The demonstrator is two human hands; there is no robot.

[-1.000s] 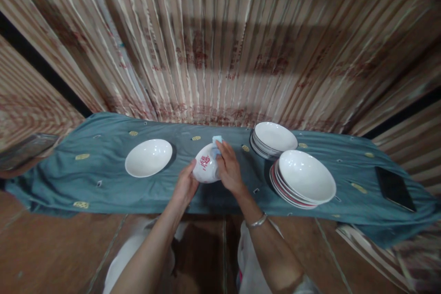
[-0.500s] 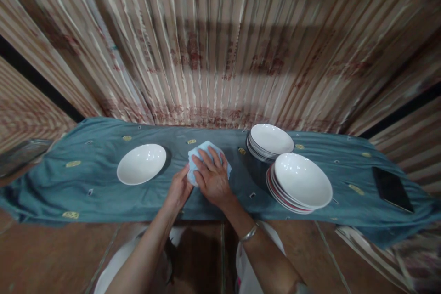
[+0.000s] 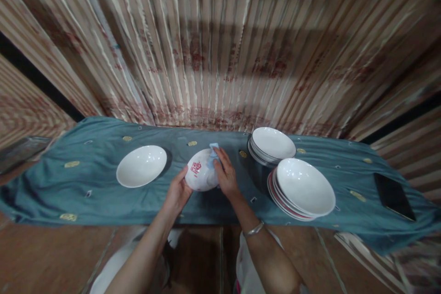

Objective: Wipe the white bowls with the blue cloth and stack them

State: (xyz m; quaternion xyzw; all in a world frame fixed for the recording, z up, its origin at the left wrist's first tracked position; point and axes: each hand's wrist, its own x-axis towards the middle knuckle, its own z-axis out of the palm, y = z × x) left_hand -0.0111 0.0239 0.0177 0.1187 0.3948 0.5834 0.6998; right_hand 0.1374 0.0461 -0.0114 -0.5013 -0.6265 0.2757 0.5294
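A small white bowl (image 3: 200, 177) with red characters on its outside is held over the middle of the table, its outer side facing me. My left hand (image 3: 179, 191) grips its left edge. On its right side my right hand (image 3: 225, 174) presses a light blue cloth (image 3: 214, 149) against the bowl, with the fingers closed on the cloth. To the left, a single white bowl (image 3: 141, 166) lies on the tablecloth with its hollow upward. Right of my hands stands a stack of white bowls (image 3: 305, 186), some showing red on the outside.
Behind that stack is another stack of white dishes (image 3: 274, 141). A dark flat tablet-like object (image 3: 393, 196) lies at the right end. A teal patterned tablecloth (image 3: 96, 202) covers the table; a striped curtain (image 3: 213, 55) hangs behind it.
The blue cloth and my right hand covered the bowl before. Now the cloth has shifted to the bowl's right edge, uncovering the red characters. My left hand stays at the left side.
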